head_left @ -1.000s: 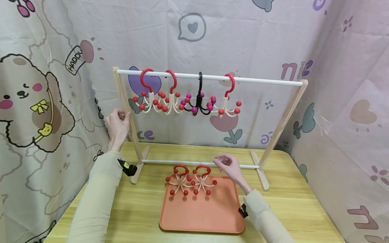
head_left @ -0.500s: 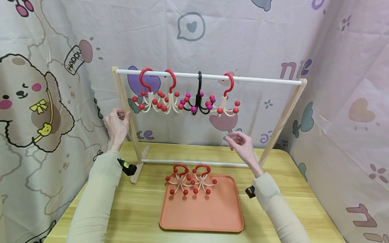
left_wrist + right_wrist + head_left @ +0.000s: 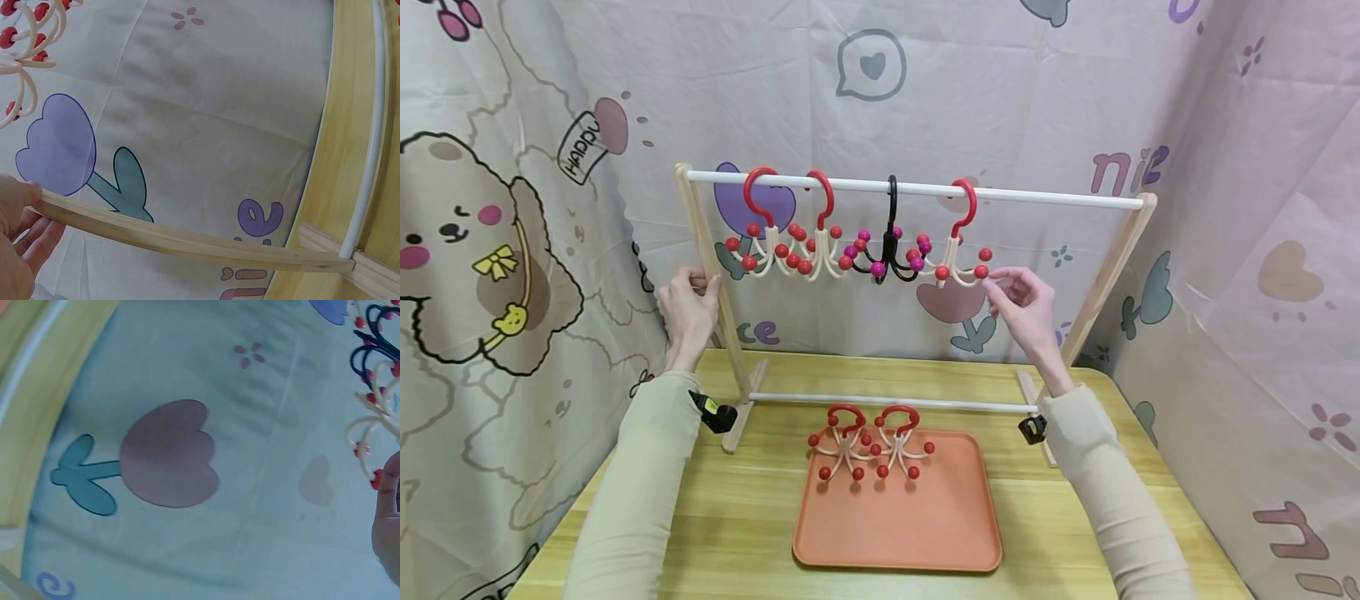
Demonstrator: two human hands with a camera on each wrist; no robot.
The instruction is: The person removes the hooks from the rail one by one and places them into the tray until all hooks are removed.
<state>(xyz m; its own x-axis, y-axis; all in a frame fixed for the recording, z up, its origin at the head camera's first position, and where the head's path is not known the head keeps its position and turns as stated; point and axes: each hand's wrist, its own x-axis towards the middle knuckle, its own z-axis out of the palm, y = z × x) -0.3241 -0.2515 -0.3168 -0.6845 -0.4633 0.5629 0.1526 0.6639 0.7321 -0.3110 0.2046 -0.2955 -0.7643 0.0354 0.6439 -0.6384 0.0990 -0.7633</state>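
In the head view my left hand grips the left wooden post of the rack; the left wrist view shows thumb and fingers around that post. My right hand is raised, fingers loosely bent, beside the rightmost red-hooked cream hanger. Its fingertips are at that hanger's red ball; whether they touch is unclear. The right wrist view catches only part of the right hand. Left of this hanger hang a black hanger with magenta balls and two more red-hooked cream hangers.
An orange tray lies on the wooden table, with two red-hooked cream hangers at its back edge. The rack's white top rail and lower rail span its posts. Printed cloth surrounds the table.
My right hand has risen from above the tray's back right corner, up and to the right, to the rightmost hanging hanger. The left hand stays on the post.
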